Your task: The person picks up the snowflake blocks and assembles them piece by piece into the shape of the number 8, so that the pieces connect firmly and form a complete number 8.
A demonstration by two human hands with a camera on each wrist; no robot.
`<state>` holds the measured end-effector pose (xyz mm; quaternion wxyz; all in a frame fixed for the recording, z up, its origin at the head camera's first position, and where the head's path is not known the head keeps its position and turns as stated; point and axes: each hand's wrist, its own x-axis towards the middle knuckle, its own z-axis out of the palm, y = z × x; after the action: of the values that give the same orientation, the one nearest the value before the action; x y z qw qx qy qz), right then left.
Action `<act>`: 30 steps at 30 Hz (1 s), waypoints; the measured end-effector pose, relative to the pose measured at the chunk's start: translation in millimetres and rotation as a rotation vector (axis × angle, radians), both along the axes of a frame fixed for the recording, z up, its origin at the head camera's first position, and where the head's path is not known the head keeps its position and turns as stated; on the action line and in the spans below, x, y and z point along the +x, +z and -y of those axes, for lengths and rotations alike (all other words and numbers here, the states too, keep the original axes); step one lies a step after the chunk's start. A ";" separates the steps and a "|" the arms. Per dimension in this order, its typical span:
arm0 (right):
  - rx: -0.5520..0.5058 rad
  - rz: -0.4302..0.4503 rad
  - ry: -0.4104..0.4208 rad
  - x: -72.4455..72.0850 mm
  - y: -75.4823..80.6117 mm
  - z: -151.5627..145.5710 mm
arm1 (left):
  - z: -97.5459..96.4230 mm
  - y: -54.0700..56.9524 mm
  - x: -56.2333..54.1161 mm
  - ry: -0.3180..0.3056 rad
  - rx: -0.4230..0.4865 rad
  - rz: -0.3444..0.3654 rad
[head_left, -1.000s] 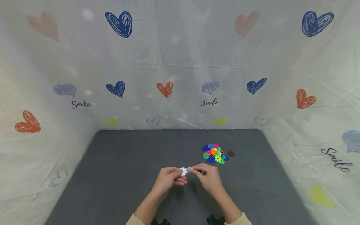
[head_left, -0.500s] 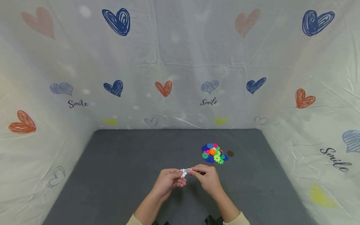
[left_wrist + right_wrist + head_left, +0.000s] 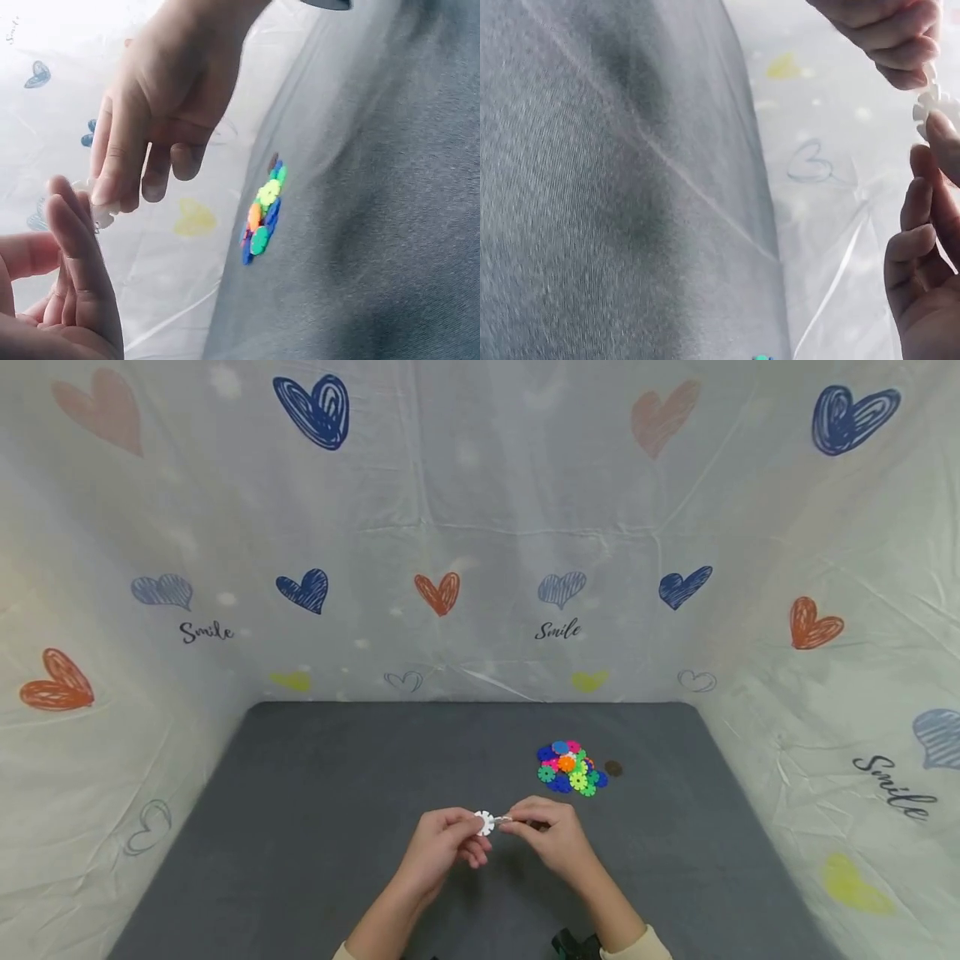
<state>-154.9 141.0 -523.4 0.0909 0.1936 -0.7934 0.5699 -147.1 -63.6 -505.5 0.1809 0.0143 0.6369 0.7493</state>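
Between thumb and fingers my left hand pinches a white notched disc, flat side facing me in the head view. My right hand pinches a second white notched disc, turned nearly edge-on, at the right rim of the first. The two discs meet at their edges; whether their slots are joined I cannot tell. In the right wrist view the left hand's disc shows its notches beside the thumb. The left wrist view shows the right hand's disc mostly covered by fingers. Both hands are above the table.
A pile of colourful notched discs lies on the dark grey table, beyond the right hand. A brown disc lies just right of the pile. A white curtain printed with hearts stands behind and at both sides.
The right hand's disc has turned from showing its face to nearly edge-on. Both hands have shifted slightly left, still pinching their discs. The pile is unchanged.
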 end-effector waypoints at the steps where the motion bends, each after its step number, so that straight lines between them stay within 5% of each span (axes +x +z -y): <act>1: 0.003 -0.019 0.003 -0.1 -0.7 -0.8 | 0.5 2.1 0.6 0.001 -0.010 -0.016; 8: 0.087 -0.216 -0.104 2.0 4.6 -1.7 | 1.1 12.2 4.3 0.086 -0.045 -0.072; 13: 0.284 -0.367 -0.091 5.9 15.0 1.5 | -1.7 15.9 6.2 0.050 -0.051 -0.089; 21: 0.471 -0.453 -0.126 11.0 19.4 3.7 | -3.7 13.1 7.0 0.070 -0.122 -0.165; 30: 0.560 -0.582 -0.121 13.0 23.7 2.4 | -3.4 16.1 8.4 0.052 -0.244 -0.221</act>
<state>-142.0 138.6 -499.7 0.2886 0.3169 -0.8691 0.2468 -138.7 -60.3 -489.4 0.0908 0.0581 0.7393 0.6647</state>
